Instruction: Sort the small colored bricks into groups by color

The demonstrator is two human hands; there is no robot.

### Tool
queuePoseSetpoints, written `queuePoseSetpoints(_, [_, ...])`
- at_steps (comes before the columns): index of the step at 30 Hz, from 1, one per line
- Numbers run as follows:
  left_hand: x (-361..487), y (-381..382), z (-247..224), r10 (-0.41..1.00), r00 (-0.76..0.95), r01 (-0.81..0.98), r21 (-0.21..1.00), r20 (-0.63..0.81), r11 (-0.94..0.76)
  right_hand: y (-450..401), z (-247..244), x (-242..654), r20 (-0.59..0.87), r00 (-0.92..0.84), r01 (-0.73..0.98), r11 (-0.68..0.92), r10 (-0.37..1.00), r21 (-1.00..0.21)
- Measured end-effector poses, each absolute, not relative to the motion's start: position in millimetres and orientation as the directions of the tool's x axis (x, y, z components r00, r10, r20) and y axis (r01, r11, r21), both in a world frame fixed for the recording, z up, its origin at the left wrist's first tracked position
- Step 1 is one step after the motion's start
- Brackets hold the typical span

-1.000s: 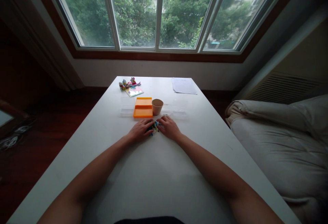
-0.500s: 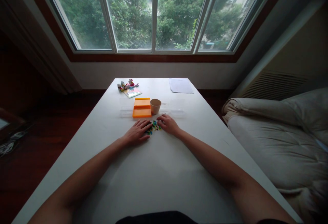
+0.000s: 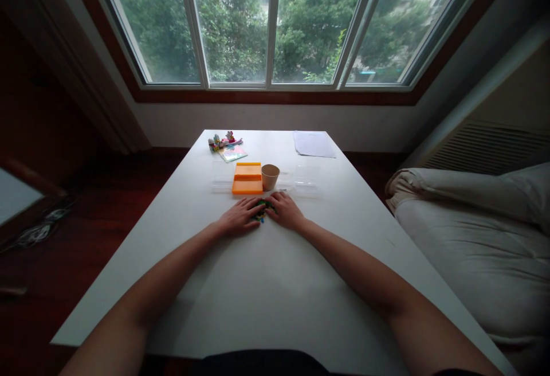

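Observation:
Small green, blue, yellow and dark pieces [image 3: 262,215] lie in a little heap on the white table [image 3: 266,284]. From the left, my left hand [image 3: 239,216] rests against the heap, palm down with its fingers spread. My right hand [image 3: 285,210] lies on the heap's other side, fingers apart and partly over the pieces. The fingertips of both hands are close together. Just beyond them stand an open orange case [image 3: 247,179] and, touching its right side, a brown paper cup [image 3: 270,177].
Clear plastic trays [image 3: 306,181] lie on both sides of the case and cup. Small colourful figures [image 3: 222,141] and a shiny card [image 3: 232,153] are at the back left, white paper sheets [image 3: 314,144] at the back right. A cushioned seat [image 3: 468,244] stands to the right.
Both hands have come closer together around the pieces, which are now in a tighter heap and more covered by fingers. The whole view has shifted slightly.

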State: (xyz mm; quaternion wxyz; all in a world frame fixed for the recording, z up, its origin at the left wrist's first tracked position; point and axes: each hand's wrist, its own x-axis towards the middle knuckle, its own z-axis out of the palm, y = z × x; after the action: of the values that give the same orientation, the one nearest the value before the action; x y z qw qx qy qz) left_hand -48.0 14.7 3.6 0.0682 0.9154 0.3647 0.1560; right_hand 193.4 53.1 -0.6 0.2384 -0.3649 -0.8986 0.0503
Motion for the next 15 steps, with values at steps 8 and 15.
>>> queuePoseSetpoints(8, [-29, 34, 2, 0.706, 0.632, 0.632, 0.315, 0.319, -0.708, 57, -5, 198, 0.418, -0.587, 0.621, 0.717, 0.693, -0.317])
queuePoseSetpoints(15, [-39, 25, 5, 0.751, 0.561, 0.664, 0.352, 0.348, -0.660, 62, -7, 216, 0.438, -0.593, 0.576, 0.736, 0.675, -0.355])
